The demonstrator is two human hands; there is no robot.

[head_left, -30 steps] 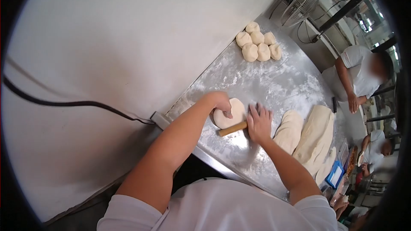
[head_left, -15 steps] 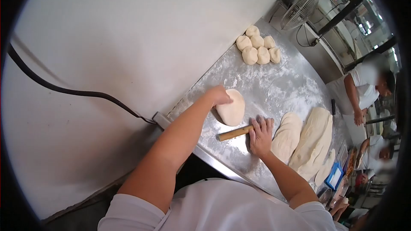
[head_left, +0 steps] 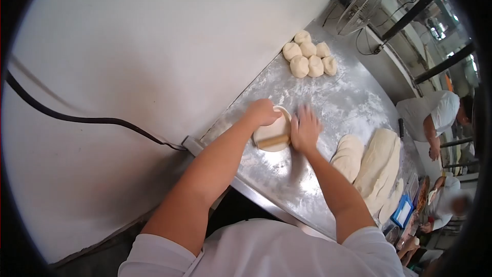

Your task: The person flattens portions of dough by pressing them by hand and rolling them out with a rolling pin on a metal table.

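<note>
A flat round of dough [head_left: 266,132] lies on the floured metal table. My left hand [head_left: 263,112] is closed on its far edge, the thumb over the dough and the other fingers mostly hidden. Across the near part of the round lies a short wooden rolling pin [head_left: 274,141]. My right hand [head_left: 306,129] is at the pin's right end, palm down over it, fingers stretched out and slightly blurred; the covered end of the pin is hidden.
Several dough balls [head_left: 307,51] sit together at the table's far end. Long dough pieces [head_left: 378,161] lie to the right, near a blue-framed tray [head_left: 403,210]. A white wall [head_left: 154,46] borders the left; a fan [head_left: 361,7] stands beyond. Co-workers [head_left: 430,115] are at right.
My right hand has moved the rolling pin left and away from me, from bare table onto the dough round. My left hand stays at the dough's edge.
</note>
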